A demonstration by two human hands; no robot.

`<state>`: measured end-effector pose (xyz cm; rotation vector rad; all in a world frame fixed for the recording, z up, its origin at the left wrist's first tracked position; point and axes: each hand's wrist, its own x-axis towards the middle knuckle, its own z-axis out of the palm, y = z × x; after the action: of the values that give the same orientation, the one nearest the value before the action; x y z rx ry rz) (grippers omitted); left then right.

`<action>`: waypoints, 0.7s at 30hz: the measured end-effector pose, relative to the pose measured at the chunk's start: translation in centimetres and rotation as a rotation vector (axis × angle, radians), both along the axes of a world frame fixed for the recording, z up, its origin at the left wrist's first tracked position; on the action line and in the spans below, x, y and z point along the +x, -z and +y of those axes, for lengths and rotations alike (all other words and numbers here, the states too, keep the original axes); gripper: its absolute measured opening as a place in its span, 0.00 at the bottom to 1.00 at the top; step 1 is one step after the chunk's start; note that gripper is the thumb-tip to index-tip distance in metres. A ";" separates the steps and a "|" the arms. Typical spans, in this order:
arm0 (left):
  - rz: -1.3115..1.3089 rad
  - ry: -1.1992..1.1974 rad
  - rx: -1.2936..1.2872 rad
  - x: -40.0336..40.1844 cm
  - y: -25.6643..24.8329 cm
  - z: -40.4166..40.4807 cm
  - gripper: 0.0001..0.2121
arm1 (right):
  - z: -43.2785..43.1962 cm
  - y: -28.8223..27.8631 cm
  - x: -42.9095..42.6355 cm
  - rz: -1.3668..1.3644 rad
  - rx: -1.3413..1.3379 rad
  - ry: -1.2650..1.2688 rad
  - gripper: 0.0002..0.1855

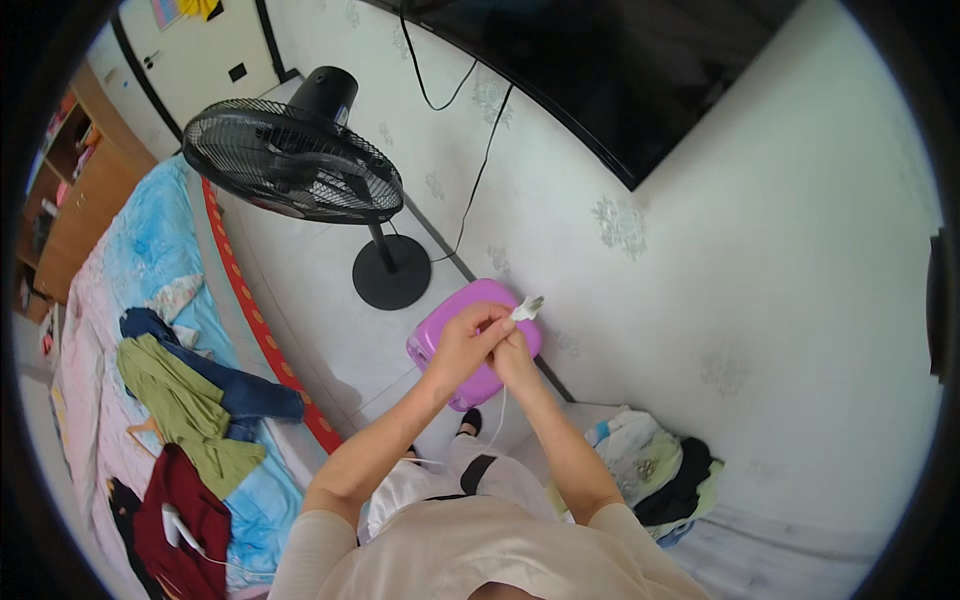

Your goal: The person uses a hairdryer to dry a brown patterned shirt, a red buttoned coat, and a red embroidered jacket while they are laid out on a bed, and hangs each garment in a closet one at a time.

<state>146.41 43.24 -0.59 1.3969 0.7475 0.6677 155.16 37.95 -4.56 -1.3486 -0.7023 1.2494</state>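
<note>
My left hand (480,334) pinches a white power plug (527,308) near its base, its metal prongs facing up and right. Close against it, my right hand (515,356) is closed around the white cord (502,409) just below the plug; its fingertips are partly hidden. The cord hangs down past my lap. Under both hands lies a pink-purple plastic case or lidded box (450,319), on the floor beside the wall. On the bed at the lower left, a white handheld appliance (174,527) with a white cord rests on a dark red garment (169,480).
A black pedestal fan (296,161) stands ahead to the left. The bed (146,232) along the left holds a green garment (176,397) and blue jeans (255,394). A television (600,67) is on the wall, with black cables below. Piled clothes (652,465) lie at the lower right.
</note>
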 end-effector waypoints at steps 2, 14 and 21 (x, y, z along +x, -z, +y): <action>0.022 0.004 -0.208 2.3 -0.3 2.1 0.08 | 1.8 0.1 1.8 -0.032 -0.005 0.077 0.11; -0.401 -0.194 -0.317 11.9 5.1 18.7 0.09 | 5.5 8.4 7.3 -0.412 -0.189 0.057 0.14; -0.560 -0.431 -0.152 20.1 7.1 25.2 0.11 | 2.7 15.1 8.7 -0.364 -0.344 0.002 0.11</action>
<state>166.46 68.45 -7.68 0.8452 0.6293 1.2481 163.86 40.66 -19.67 -1.8909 -0.7559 1.1699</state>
